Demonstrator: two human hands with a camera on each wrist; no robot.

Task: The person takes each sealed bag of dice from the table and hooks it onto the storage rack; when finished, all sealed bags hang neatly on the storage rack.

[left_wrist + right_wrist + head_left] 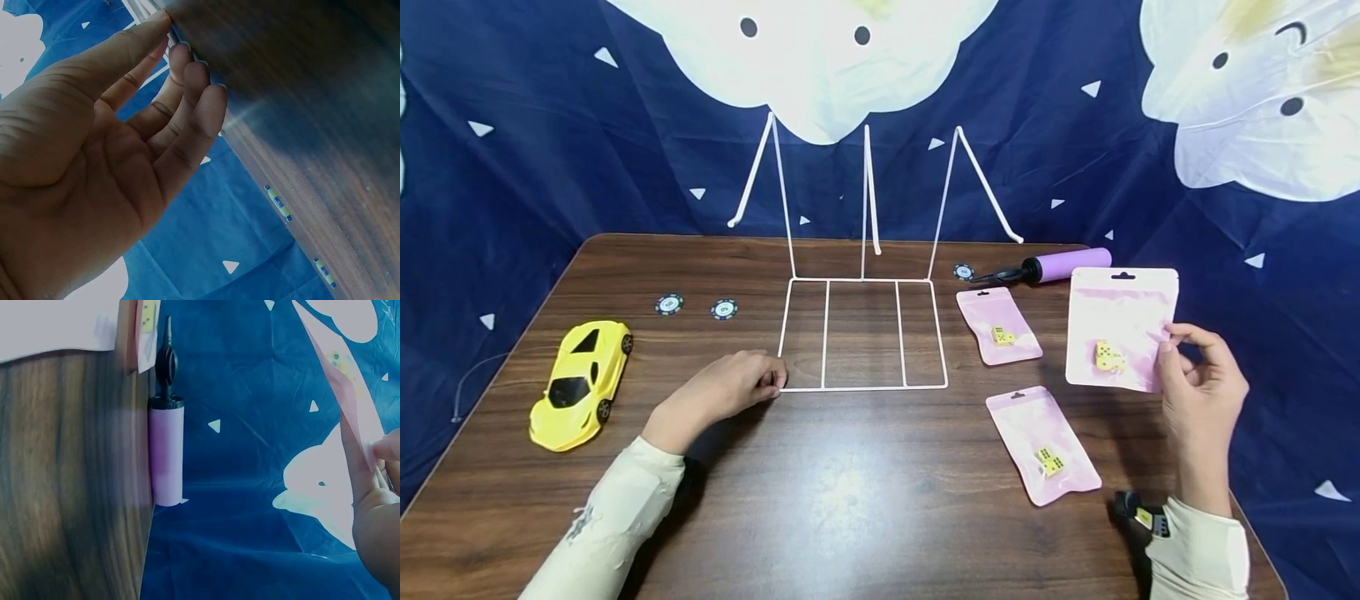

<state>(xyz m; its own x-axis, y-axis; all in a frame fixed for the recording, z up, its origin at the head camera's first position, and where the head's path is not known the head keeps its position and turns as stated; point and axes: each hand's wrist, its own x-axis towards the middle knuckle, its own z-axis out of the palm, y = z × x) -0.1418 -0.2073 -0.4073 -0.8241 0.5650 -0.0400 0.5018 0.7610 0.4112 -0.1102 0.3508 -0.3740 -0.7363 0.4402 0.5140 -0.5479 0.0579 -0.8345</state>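
Observation:
My left hand (747, 383) pinches the front left corner of a white wire display rack (863, 388), thumb and fingertips meeting there. Three white prongs rise from the rack's back and angle forward. In my right hand (1206, 383) a pink zip pouch (1123, 312) with yellow dice (1105, 356) inside is held up by its right edge, above the table. The right wrist view shows this pouch (350, 387) side-on between thumb and fingers. Two similar pink pouches lie flat to its left, one farther back (992, 304) and one nearer (1030, 417), each with yellow dice.
A yellow toy car (580, 387) stands at the left. Two poker chips lie between car and rack, one left (669, 304) and one right (724, 309). Another chip (963, 272) and a purple hand pump (1071, 264) lie at the back right. A blue cloth (647, 150) hangs behind the table.

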